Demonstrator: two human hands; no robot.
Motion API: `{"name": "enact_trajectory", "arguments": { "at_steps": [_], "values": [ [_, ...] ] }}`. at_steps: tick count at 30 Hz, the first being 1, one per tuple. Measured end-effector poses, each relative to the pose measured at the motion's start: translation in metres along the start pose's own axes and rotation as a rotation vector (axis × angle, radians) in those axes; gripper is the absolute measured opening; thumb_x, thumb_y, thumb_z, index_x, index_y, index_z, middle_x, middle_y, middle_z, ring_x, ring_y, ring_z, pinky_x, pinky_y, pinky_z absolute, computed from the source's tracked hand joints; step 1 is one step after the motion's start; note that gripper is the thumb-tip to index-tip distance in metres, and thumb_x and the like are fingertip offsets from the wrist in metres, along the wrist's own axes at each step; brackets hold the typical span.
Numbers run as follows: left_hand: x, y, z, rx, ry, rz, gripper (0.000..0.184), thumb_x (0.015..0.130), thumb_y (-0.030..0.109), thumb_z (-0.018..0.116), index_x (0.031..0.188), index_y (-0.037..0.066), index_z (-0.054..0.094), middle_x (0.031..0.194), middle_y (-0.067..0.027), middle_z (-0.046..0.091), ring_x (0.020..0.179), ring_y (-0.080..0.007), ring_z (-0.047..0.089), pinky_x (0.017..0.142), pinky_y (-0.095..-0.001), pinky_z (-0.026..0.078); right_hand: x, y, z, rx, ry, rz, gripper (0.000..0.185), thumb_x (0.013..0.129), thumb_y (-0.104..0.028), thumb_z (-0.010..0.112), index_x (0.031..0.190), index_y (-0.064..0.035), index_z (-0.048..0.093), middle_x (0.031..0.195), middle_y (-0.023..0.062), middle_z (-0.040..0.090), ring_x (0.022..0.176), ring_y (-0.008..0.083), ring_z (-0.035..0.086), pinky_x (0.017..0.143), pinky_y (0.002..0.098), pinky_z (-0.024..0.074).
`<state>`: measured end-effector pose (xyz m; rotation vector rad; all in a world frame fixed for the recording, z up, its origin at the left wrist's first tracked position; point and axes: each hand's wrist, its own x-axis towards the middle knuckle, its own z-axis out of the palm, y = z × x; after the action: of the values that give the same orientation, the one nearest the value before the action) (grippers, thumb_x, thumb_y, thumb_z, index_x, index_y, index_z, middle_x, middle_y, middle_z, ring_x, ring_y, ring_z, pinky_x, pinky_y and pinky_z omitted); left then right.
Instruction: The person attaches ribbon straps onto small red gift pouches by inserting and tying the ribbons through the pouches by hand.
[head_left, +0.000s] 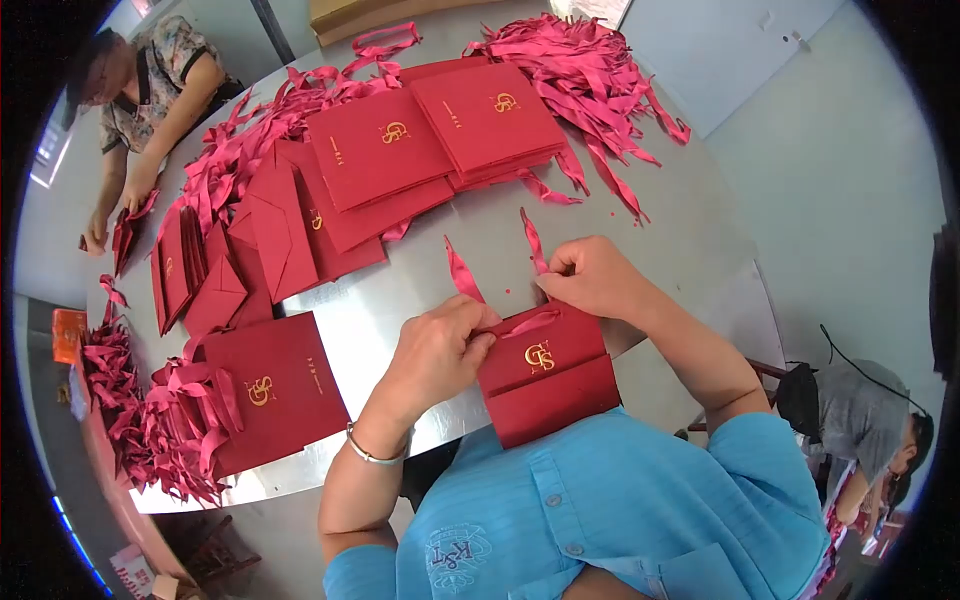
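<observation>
Red bag [550,388] at table [690,225] edge, bottom by blue shirt [625,490]. Ribbon [530,324] across front, 2 tails [461,270] up past top edge; looks part-done. L hand [442,342] pinching bag top nr ribbon; R hand [592,275] pinching at base of R tail. Beyond: stacked bags [490,118] + ribbon heap [580,72], prob. still to do.

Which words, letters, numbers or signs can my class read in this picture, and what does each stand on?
"GS", ornate gold letters, perhaps with another letter interwoven: on the held red bag.
"GS" again: on the flat red bags topping the pile and the lower-left bag.
"KST": on the blue shirt.
Too small to read: tiny gold print on the flat bags; lettering above "KST".
</observation>
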<state>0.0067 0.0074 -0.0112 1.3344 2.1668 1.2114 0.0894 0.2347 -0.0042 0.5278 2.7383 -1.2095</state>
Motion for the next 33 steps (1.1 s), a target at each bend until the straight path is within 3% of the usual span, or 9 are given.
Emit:
{"name": "enact_trajectory", "arguments": {
  "at_steps": [6,8,11,15,17,24,29,32,33],
  "values": [
    [-0.001,-0.003,0.002,0.039,0.029,0.01,0.017,0.074,-0.001,0.069,0.09,0.003,0.065,0.085,-0.0118,0.064,0.075,-0.0294,0.065,0.066,-0.0352,0.052,-0.016,0.004,-0.006,0.136,0.138,-0.04,0.024,0.084,-0.021,0.072,0.078,0.0025,0.067,0.07,0.0059,0.064,0.063,0.0081,0.056,0.057,0.0267,0.0456],
    [-0.002,-0.004,0.003,0.02,0.05,0.008,0.016,0.075,0.0,0.07,0.09,0.001,0.065,0.085,-0.0123,0.065,0.075,-0.0265,0.066,0.064,-0.0343,0.052,-0.024,0.005,-0.009,0.148,0.104,0.06,0.031,0.082,-0.03,0.073,0.085,0.0008,0.072,0.077,0.0138,0.068,0.067,0.0176,0.064,0.063,0.0317,0.0505],
    [-0.002,-0.001,0.001,-0.11,0.069,-0.109,0.018,0.076,0.003,0.074,0.09,0.0,0.064,0.085,-0.0125,0.065,0.074,-0.021,0.067,0.063,-0.0322,0.052,-0.034,0.005,-0.01,0.194,0.064,0.034,0.029,0.08,-0.028,0.075,0.089,-0.0005,0.072,0.079,0.0115,0.069,0.068,0.0164,0.064,0.064,0.0306,0.051],
    [-0.003,-0.003,-0.006,0.039,0.057,-0.226,0.017,0.076,0.009,0.077,0.086,0.0,0.065,0.078,-0.0111,0.066,0.069,-0.0164,0.066,0.06,-0.0301,0.051,-0.035,0.009,-0.008,0.216,0.052,0.008,0.03,0.079,-0.027,0.076,0.093,-0.0016,0.071,0.08,0.0097,0.069,0.069,0.0154,0.064,0.065,0.0299,0.0514],
    [-0.002,-0.003,-0.01,0.048,-0.01,-0.36,0.019,0.075,0.015,0.079,0.081,0.001,0.067,0.069,-0.0102,0.066,0.062,-0.0178,0.065,0.058,-0.0296,0.05,-0.037,0.009,-0.008,0.165,0.079,-0.028,0.028,0.077,-0.018,0.079,0.093,0.001,0.067,0.083,0.0059,0.064,0.068,0.0096,0.057,0.061,0.0261,0.0477],
    [-0.005,-0.004,-0.005,0.167,-0.008,-0.29,0.02,0.076,0.02,0.078,0.079,0.003,0.068,0.064,-0.0103,0.066,0.057,-0.0203,0.064,0.057,-0.0308,0.05,-0.051,0.002,-0.005,-0.201,0.148,-0.174,0.03,0.073,-0.021,0.081,0.084,-0.0004,0.062,0.084,0.008,0.059,0.068,0.0134,0.058,0.062,0.0275,0.0474],
    [-0.007,-0.006,-0.007,0.059,-0.038,-0.225,0.015,0.08,0.015,0.074,0.081,0.001,0.067,0.063,-0.0089,0.065,0.054,-0.0159,0.061,0.054,-0.0293,0.048,-0.052,0.001,-0.016,0.231,-0.126,0.1,0.028,0.075,-0.011,0.079,0.092,-0.0036,0.06,0.086,0.0047,0.063,0.076,0.0111,0.06,0.065,0.0263,0.0475],
    [-0.007,-0.015,-0.008,-0.074,-0.034,-0.194,0.013,0.086,0.013,0.07,0.085,0.001,0.065,0.062,-0.0046,0.063,0.054,-0.0107,0.058,0.05,-0.0264,0.046,-0.052,0.003,-0.007,0.668,-0.118,0.071,0.025,0.078,-0.003,0.075,0.098,-0.0041,0.059,0.088,0.0039,0.065,0.08,0.01,0.061,0.07,0.0247,0.0494],
    [-0.007,-0.018,-0.01,-0.077,-0.015,-0.193,0.013,0.086,0.013,0.07,0.085,0.001,0.065,0.062,-0.0046,0.063,0.054,-0.0107,0.058,0.05,-0.0264,0.046,-0.051,-0.003,-0.013,0.654,-0.126,0.06,0.025,0.078,-0.003,0.075,0.098,-0.0041,0.059,0.088,0.0039,0.065,0.08,0.01,0.061,0.07,0.0247,0.0494]
  ]
}}
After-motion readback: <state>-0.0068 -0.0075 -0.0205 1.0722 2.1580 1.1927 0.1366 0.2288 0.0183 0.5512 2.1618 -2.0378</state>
